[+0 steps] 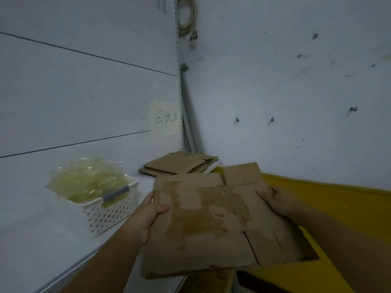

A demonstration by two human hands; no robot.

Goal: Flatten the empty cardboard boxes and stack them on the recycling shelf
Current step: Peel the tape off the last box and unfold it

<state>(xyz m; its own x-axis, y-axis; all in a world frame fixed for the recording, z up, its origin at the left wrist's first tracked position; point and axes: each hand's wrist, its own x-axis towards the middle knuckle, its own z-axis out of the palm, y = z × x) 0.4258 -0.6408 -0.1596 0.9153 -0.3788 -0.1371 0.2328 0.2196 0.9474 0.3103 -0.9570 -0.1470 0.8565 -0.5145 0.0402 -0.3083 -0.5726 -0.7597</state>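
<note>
Left hand (pixel 148 216) and right hand (pixel 273 199) each grip a side edge of the flattened cardboard box (pixel 211 225), thumbs on top. The box is held near, in front of the stack of flattened boxes (pixel 179 164). The white basket (pixel 110 216) stands left of the stack.

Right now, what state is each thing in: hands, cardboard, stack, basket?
Held cardboard: flattened, held in the air, not yet stacked.
Left hand: grips its left edge.
Right hand: grips its right edge.
Cardboard stack: flat pieces lying on the shelf in the corner.
Basket: upright on the shelf, full of clear bags.
</note>
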